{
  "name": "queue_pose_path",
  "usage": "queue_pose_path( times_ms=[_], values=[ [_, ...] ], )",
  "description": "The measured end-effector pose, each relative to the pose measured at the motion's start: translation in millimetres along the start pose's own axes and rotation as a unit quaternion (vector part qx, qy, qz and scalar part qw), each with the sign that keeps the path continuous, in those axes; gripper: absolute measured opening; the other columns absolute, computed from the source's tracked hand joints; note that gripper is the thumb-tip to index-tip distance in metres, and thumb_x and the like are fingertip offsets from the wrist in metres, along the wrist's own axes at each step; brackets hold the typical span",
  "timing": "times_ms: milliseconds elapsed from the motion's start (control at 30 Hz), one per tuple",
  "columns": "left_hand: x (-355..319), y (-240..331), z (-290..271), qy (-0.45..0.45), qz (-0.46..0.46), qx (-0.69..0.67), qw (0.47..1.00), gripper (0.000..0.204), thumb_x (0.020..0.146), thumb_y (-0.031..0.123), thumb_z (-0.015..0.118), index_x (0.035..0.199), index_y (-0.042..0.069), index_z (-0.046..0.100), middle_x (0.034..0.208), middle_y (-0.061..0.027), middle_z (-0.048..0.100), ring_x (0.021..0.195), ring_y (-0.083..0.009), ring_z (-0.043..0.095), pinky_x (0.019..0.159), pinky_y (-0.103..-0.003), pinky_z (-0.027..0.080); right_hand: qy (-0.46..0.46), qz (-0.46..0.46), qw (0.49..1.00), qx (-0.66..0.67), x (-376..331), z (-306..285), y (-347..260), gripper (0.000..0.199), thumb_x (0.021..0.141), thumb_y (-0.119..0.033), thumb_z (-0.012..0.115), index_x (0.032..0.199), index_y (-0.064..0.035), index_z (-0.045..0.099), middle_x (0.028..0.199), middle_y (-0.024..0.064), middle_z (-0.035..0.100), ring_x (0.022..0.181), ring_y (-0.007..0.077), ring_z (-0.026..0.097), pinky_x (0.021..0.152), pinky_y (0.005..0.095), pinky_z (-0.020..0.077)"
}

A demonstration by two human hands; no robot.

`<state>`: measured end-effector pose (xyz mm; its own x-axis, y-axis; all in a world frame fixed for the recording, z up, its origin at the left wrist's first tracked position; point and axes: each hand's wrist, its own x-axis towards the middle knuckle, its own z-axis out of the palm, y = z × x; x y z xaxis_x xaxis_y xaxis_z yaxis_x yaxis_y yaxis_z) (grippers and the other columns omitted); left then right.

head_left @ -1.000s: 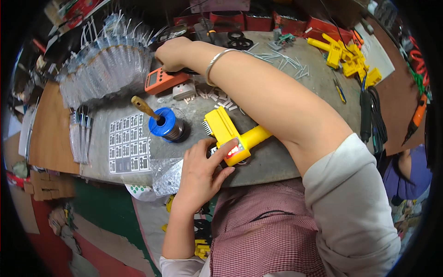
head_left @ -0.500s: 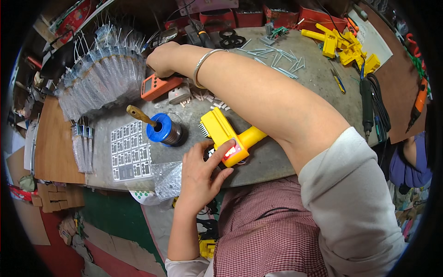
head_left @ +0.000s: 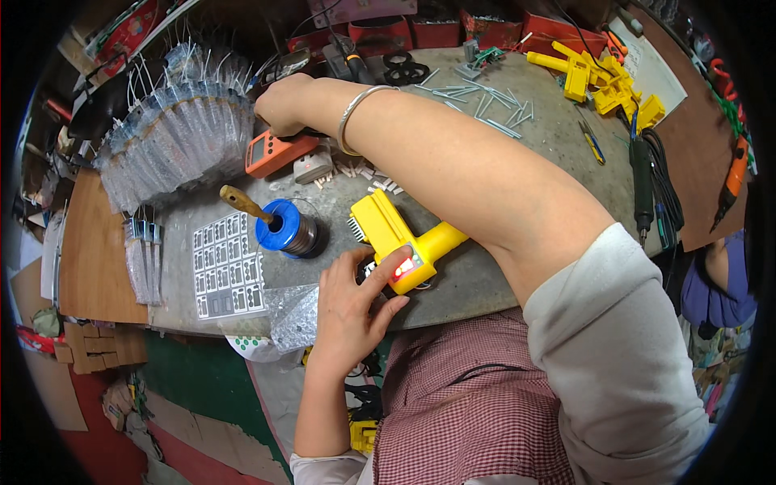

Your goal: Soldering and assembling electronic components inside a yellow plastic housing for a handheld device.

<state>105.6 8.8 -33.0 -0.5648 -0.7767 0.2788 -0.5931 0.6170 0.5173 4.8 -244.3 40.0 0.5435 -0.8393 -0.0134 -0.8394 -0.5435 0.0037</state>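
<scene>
the right hand (head_left: pixel 284 105) has travelled further left across the far side of the grey round table (head_left: pixel 525 162) than it was a second ago; then it lay over the orange handheld meter with a small screen (head_left: pixel 275 152), and now it sits just beyond the meter's far edge, beside the fanned stack of clear plastic packets with wire leads (head_left: pixel 174 137). its fingers are curled down and closed, but what they pinch, if anything, is hidden under the knuckles, so i cannot tell. a silver metal bangle (head_left: pixel 356 113) rides on the wrist.

the left hand (head_left: pixel 356 303) has hardly moved. it rests at the near edge of the table with fingers loosely spread, the fingertips (head_left: pixel 402 257) pressing on the yellow plastic pistol-shaped tool (head_left: pixel 396 238), right at its red lit panel. the tool lies flat, in the same place as before, its toothed head pointing far-left.

just left of the tool stands the blue spool of wire with a wooden-handled tool stuck in its core (head_left: pixel 283 228), unmoved, and left of that the white sheet of small printed labels (head_left: pixel 228 265). judging by this, the reach is heading for the packets while the yellow tool is kept steady.
</scene>
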Motion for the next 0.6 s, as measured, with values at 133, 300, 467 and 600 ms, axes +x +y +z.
queue_pose_path(
  times_ms=[133, 300, 467, 600],
  values=[
    [-0.1, -0.1, -0.3, 0.004, 0.004, 0.006, 1.0, 0.059, 0.074, 0.024, 0.079, 0.13, 0.02, 0.063, 0.115, -0.0162, 0.056, 0.103, -0.034, 0.054, 0.09, -0.042, 0.043, -0.004, 0.0, 1.0, 0.002, 0.9, -0.5, 0.3, 0.033, 0.088, -0.029, 0.064, 0.116, -0.0126, 0.068, 0.119, 0.0113, 0.068, 0.112, 0.0291, 0.064, 0.093, 0.0428, 0.0503],
    [0.5, 0.9, 0.6, 0.0, 0.0, -0.001, 1.0, 0.059, 0.074, 0.023, 0.079, 0.13, 0.019, 0.063, 0.115, -0.0168, 0.056, 0.103, -0.0346, 0.054, 0.09, -0.042, 0.044, -0.011, 0.0, 1.0, 0.015, 0.0, -1.6, 1.2, 0.033, 0.087, -0.026, 0.062, 0.117, -0.012, 0.068, 0.12, 0.0113, 0.067, 0.113, 0.0291, 0.063, 0.093, 0.0429, 0.0504],
    [0.2, 0.7, 0.6, 0.007, 0.0, -0.002, 1.0, 0.059, 0.073, 0.024, 0.079, 0.13, 0.019, 0.063, 0.114, -0.0169, 0.056, 0.103, -0.0347, 0.054, 0.09, -0.042, 0.044, 0.002, -0.005, 1.0, 0.016, -2.1, -1.2, 0.9, 0.033, 0.086, -0.024, 0.062, 0.117, -0.0114, 0.068, 0.119, 0.0125, 0.068, 0.112, 0.0294, 0.064, 0.092, 0.043, 0.051],
    [0.3, 1.2, 0.3, 0.003, -0.006, -0.001, 1.0, 0.059, 0.073, 0.024, 0.08, 0.13, 0.019, 0.063, 0.115, -0.0167, 0.056, 0.103, -0.0347, 0.054, 0.09, -0.042, 0.044, -0.002, -0.007, 1.0, 0.011, -2.2, -2.0, 0.0, 0.034, 0.086, -0.024, 0.062, 0.117, -0.0108, 0.069, 0.119, 0.013, 0.068, 0.112, 0.0299, 0.064, 0.092, 0.0429, 0.0514]
  ],
)
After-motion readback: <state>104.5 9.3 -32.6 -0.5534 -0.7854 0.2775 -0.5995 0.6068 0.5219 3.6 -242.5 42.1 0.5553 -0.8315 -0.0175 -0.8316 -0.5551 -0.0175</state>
